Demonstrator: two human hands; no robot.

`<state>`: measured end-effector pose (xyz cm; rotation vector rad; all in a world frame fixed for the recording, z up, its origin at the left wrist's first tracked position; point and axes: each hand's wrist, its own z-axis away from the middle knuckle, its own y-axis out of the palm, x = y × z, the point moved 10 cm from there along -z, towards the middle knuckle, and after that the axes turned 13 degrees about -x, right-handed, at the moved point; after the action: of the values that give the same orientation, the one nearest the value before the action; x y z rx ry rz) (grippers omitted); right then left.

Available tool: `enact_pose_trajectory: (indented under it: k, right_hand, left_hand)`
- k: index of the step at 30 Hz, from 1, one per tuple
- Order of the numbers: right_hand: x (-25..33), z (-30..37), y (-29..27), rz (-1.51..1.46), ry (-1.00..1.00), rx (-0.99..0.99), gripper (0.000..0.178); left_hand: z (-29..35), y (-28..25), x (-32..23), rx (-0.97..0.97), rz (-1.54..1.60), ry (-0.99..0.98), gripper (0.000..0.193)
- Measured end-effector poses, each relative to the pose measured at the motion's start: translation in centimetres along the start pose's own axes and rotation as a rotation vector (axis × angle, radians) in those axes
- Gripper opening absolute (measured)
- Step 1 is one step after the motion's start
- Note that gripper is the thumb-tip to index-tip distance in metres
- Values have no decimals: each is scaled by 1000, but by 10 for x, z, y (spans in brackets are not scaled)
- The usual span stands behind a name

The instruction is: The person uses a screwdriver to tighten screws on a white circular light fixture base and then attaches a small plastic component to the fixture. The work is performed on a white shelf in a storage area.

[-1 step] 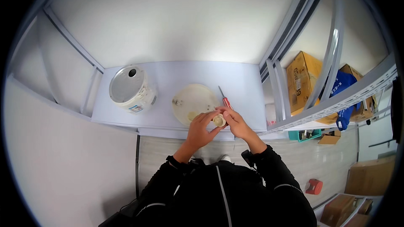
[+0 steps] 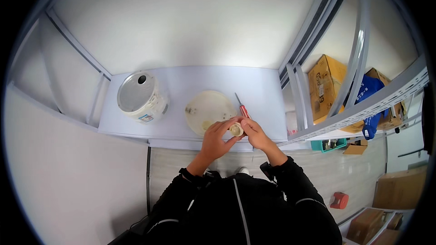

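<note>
Both my hands hold a small, round, cream-coloured cap-like piece [image 2: 236, 129] with its hollow end facing up, over the table's front edge. My left hand [image 2: 217, 139] curls round its left side, thumb below and fingers above. From the right, my right hand [image 2: 255, 133] grips it with closed fingers, which partly hide it. Beneath and beyond my hands lies a round off-white disc [image 2: 210, 106] with dark smudges and a yellowish patch. A screwdriver with a red handle [image 2: 245, 111] rests at the disc's right, its handle end hidden by my right hand.
A white bucket [image 2: 156, 104] with a grey lid and a dark round hole stands at the table's left [image 2: 177, 75]. Right of the table are metal shelf posts [image 2: 303, 95], a cardboard box [image 2: 324, 88] and a blue bag [image 2: 370, 95]. A red stool [image 2: 339, 200] is on the floor.
</note>
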<state>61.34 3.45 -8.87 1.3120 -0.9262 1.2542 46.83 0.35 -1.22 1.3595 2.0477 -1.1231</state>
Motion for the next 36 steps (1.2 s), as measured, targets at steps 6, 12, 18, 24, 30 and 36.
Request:
enact_pose_trajectory:
  k: [6, 12, 18, 24, 30, 36]
  right_hand:
    - [1, -3, 0, -135, -41, 69, 41]
    - [15, -9, 11, 2, -153, 67, 36]
    - [52, -13, 10, 17, -423, -77, 38]
    - [69, -13, -3, 24, -438, -127, 40]
    - [76, -8, 2, 225, -489, -152, 38]
    - [76, -4, 6, 355, -489, -144, 38]
  left_hand:
    - [-17, -12, -13, -54, 5, 137, 62]
    - [-22, -26, 1, -42, -9, 108, 65]
    - [16, -59, 95, -280, -337, -106, 71]
    - [72, -76, 206, -345, -335, -736, 78]
    - [72, -54, 224, -174, -234, -896, 73]
    - [76, -45, 253, -218, -117, -923, 61]
